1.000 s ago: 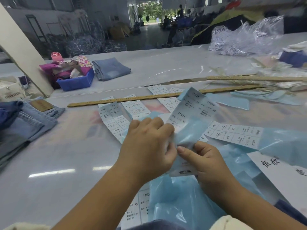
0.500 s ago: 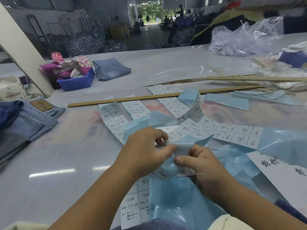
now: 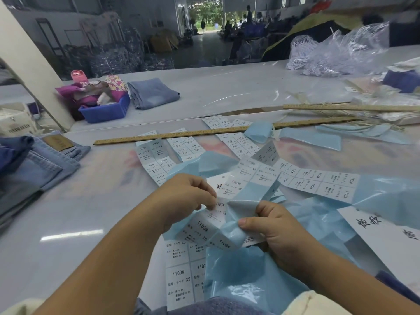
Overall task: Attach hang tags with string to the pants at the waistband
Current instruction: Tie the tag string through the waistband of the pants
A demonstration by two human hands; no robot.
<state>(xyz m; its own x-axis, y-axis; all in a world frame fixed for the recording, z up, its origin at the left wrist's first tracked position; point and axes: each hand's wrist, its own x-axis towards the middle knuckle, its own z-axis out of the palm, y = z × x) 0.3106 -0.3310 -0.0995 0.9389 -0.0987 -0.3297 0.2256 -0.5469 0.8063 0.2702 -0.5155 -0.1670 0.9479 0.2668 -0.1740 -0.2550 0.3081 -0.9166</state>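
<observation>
both hands are busy on the same label sheet point(image 3: 205, 231), which runs left-right between them: left hand point(image 3: 184, 201) pinches its upper white edge, right hand point(image 3: 270, 228) grips the blue backing end. the jeans point(image 3: 38, 164) sit folded way off to the left on the table point(image 3: 68, 219), so the left hand's nearer, waistband patch facing this way i think.

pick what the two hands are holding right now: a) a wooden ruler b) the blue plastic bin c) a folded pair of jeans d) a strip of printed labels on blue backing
d: the left hand and right hand both pinch the label strip on its blue backing, while the wooden ruler, the folded jeans and the blue bin lie untouched farther back.
</observation>
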